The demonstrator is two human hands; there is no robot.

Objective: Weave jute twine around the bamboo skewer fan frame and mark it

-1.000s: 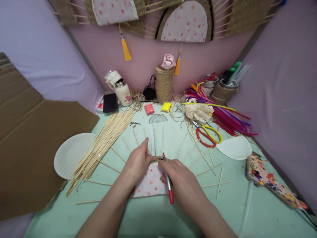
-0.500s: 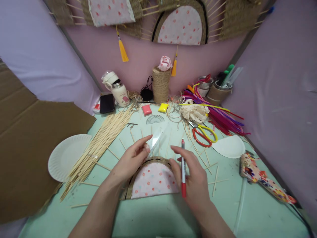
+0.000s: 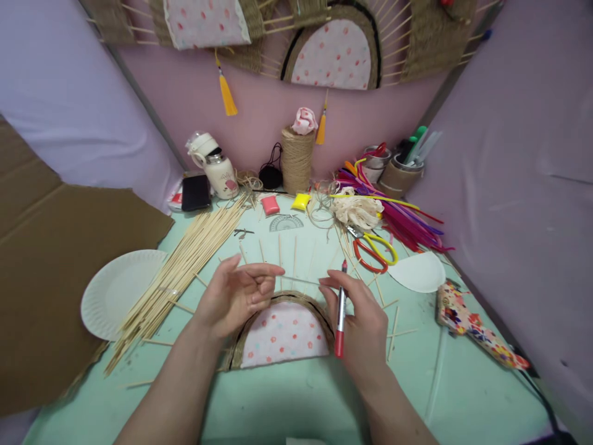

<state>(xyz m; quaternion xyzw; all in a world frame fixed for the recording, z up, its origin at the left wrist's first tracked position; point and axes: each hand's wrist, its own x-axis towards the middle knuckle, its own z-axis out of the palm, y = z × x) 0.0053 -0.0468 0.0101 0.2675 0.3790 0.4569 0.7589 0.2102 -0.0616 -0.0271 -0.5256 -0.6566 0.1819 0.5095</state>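
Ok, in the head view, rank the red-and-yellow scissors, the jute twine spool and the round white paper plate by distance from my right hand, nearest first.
From the right hand, gripping a red marker:
1. Red-and-yellow scissors, just ahead.
2. Jute twine spool, back wall.
3. Round white paper plate, far left.

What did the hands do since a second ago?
Both hands rose off the dotted fan piece. The left hand lifted the clear ruler away from it and now holds it edge-on, its far end at the right hand. The right hand tipped the red pen upright, still gripping it. The fan piece, skewers and scissors stayed put.
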